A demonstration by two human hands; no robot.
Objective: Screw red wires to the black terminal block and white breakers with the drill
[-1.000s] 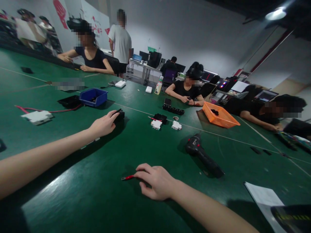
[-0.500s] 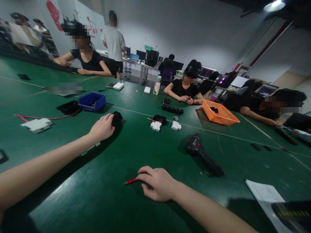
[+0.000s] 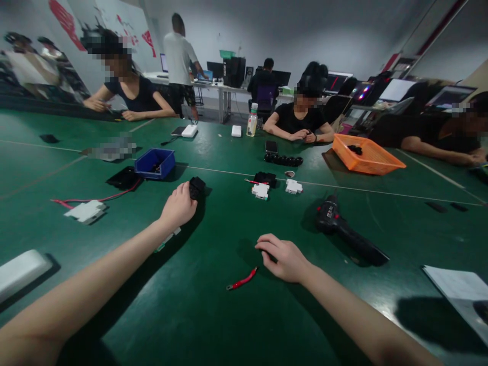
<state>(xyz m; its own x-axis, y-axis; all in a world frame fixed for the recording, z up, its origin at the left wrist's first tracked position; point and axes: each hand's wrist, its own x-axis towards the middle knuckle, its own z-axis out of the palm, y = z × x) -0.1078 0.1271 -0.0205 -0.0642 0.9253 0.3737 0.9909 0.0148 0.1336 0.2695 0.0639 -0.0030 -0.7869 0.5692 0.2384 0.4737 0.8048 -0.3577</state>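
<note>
My left hand [image 3: 179,204] is closed around a small black block-shaped part [image 3: 197,187], just above or on the green table. Under that forearm a white module with a green edge [image 3: 168,240] is partly hidden. My right hand [image 3: 284,257] hovers low over the table, fingers loosely bent and apart, nothing visible in them. Just left of it lies a short red cable [image 3: 244,280] with metal lugs, not touched by the hand. Ahead sit two white breaker-like modules, the nearer white module [image 3: 260,190] beside a black part [image 3: 266,179] and another red wire.
A black cordless screwdriver [image 3: 346,231] lies to the right, near white papers [image 3: 457,290]. Farther off stand a blue bin [image 3: 155,165] and an orange basket [image 3: 366,155]. A white module with red cable [image 3: 86,211] lies left. Co-workers sit across the table.
My right hand has come away from the red cable, which was at its fingertips and now lies on the table. The view has shifted; the left hand keeps the black part.
</note>
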